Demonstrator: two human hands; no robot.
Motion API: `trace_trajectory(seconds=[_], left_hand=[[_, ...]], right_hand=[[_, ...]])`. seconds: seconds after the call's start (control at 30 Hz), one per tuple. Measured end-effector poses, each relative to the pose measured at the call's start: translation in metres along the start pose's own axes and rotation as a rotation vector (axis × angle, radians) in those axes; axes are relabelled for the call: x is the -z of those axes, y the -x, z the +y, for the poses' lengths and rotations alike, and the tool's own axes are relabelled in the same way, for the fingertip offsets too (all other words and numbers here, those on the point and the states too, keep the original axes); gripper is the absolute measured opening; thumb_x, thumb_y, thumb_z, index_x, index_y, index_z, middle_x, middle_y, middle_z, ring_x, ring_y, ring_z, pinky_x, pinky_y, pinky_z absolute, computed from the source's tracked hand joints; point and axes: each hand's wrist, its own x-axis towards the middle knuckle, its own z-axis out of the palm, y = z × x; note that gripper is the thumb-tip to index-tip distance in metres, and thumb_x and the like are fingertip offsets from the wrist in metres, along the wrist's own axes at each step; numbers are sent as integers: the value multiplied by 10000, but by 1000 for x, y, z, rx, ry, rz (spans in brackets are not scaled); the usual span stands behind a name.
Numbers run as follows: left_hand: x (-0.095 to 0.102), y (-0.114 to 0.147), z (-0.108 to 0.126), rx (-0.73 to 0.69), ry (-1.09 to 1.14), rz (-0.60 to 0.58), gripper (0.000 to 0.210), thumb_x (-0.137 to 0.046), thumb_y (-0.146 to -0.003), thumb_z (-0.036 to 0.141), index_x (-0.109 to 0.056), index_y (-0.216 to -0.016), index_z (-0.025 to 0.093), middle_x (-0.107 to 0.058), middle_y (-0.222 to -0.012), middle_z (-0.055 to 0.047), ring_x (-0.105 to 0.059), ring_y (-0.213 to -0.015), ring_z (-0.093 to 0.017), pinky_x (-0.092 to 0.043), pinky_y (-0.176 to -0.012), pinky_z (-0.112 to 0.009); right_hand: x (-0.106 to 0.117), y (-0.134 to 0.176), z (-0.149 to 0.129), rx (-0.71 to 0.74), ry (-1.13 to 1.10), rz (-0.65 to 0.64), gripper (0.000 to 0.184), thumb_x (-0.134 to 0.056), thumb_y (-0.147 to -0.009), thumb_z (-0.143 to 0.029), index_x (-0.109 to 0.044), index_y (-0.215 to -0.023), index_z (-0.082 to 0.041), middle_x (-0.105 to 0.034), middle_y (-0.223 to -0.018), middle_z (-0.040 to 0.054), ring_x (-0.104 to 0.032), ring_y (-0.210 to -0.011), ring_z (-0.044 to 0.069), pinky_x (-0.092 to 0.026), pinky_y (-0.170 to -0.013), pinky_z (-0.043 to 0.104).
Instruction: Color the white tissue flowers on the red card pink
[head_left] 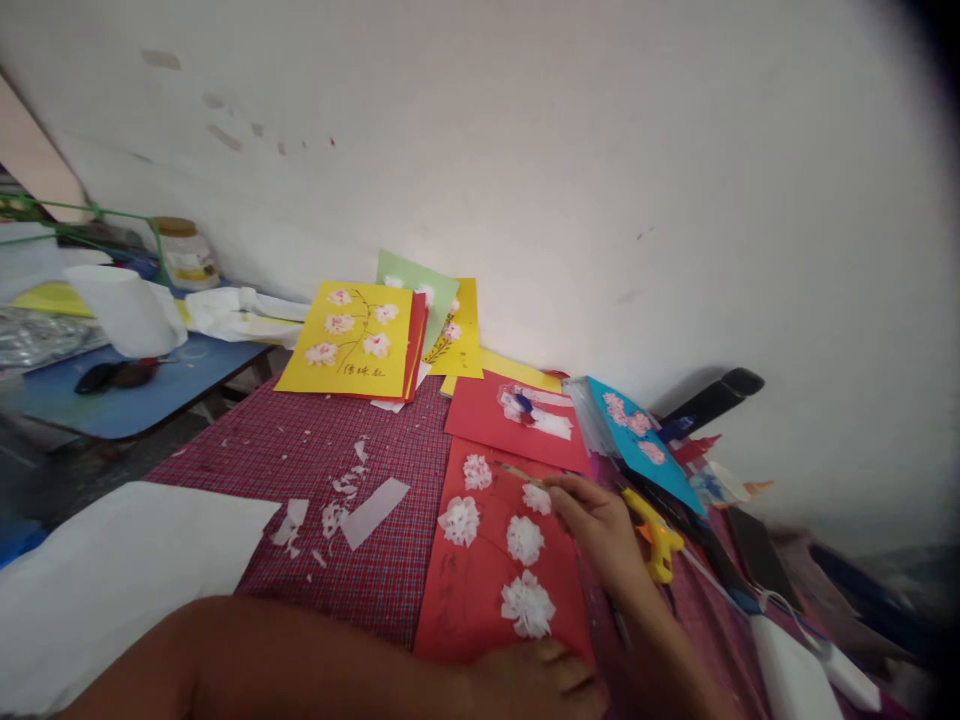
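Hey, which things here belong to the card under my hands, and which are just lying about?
Seemingly in use:
- red card
- white flowers
- slim tool in right hand

Seemingly lying about:
- glue gun
- scraps
- jar
- blue card

Red card (486, 582) is looking like matt paper | white flowers (527, 604) are looking like crinkly paper | tablecloth (409, 535) is looking like woven cloth | glue gun (660, 545) is looking like smooth plastic

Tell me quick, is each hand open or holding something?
Left hand: over the red card; can't tell if open.
Right hand: closed on a thin brush-like tool.
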Motion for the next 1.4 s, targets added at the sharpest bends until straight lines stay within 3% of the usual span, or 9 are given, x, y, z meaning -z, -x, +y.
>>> trace_trajectory(seconds=[0.17, 0.6, 0.93, 1.4], left_hand=[[-3, -2, 0, 1, 18, -15, 404, -438, -1082, 379, -663, -1208, 68, -765, -1110, -56, -707, -1001, -150, -498, -861, -271], [-4, -2, 0, -2, 49, -12, 371, -499, -1056, 362, -673, -1179, 58, -765, -1097, -74, -716, -997, -157, -514, -833, -279], [-13, 0, 0, -8, 26, 18, 382, -507, -1055, 369, -664, -1206, 55, -767, -1122, -75, -714, -1004, -160, -533, -838, -288], [-3, -2, 0, -17, 26, -11, 374, -495, -1066, 391, -676, -1149, 74, -762, -1123, -72, -714, -1023, -160, -519, -829, -281]], right_hand=[[-16, 8, -8, 46, 46, -30, 342, -703, -821, -493, -801, -916, -179, -708, -673, 37, -581, -538, 161, -470, -511, 267], [-21, 3, -6, 123, 150, -38, 296, -666, -839, -459, -806, -880, -202, -789, -771, 62, -706, -657, 223, -557, -590, 302], [-18, -1, -2, 115, 169, -60, 305, -653, -846, -457, -802, -904, -198, -777, -778, 56, -692, -660, 214, -545, -600, 300], [-27, -2, -4, 123, 129, -95, 284, -634, -850, -444, -802, -891, -219, -754, -734, 45, -697, -679, 221, -503, -533, 273]])
